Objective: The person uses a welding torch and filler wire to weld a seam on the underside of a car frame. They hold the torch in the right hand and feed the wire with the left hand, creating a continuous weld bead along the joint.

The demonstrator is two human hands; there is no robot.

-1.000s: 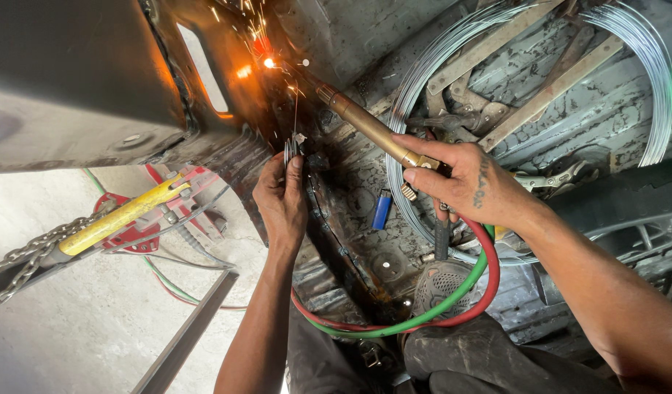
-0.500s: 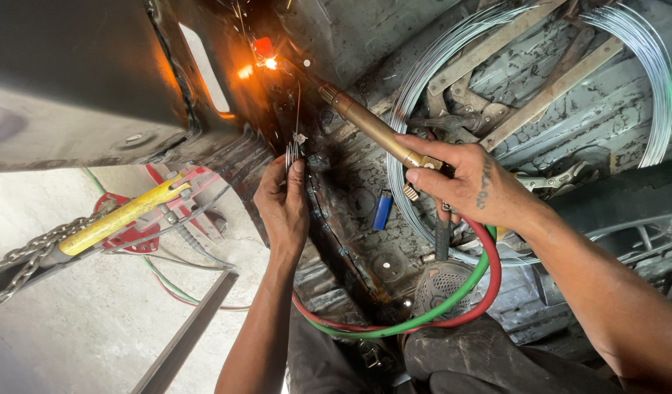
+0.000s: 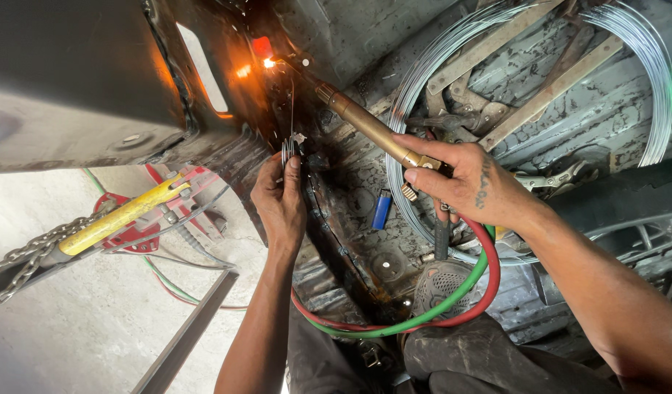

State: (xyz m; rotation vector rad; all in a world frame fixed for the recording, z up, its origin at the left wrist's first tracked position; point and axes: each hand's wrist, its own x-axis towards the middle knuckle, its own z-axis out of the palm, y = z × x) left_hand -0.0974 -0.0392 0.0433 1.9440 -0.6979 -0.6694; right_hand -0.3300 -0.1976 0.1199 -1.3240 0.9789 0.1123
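My right hand [image 3: 463,179] grips a brass gas torch [image 3: 365,124] whose tip points up-left at a glowing orange spot [image 3: 264,62] on a dark sheet-metal panel [image 3: 80,80]. Twin hoses, one red and one green [image 3: 423,317], loop down from the torch handle. My left hand [image 3: 281,201] pinches a thin filler wire [image 3: 291,109] that runs up toward the glow, with a small bundle of wire ends at the fingertips.
A coil of silver wire [image 3: 646,80] lies on the rusty metal floor, with a blue lighter [image 3: 381,209], flat metal bars [image 3: 547,95] and pliers [image 3: 555,179]. At left, a yellow-handled tool [image 3: 113,222], a chain [image 3: 18,266] and a red clamp rest over concrete.
The shower of sparks at the heated spot has died down to a small glow. Both hands hold nearly the same positions.
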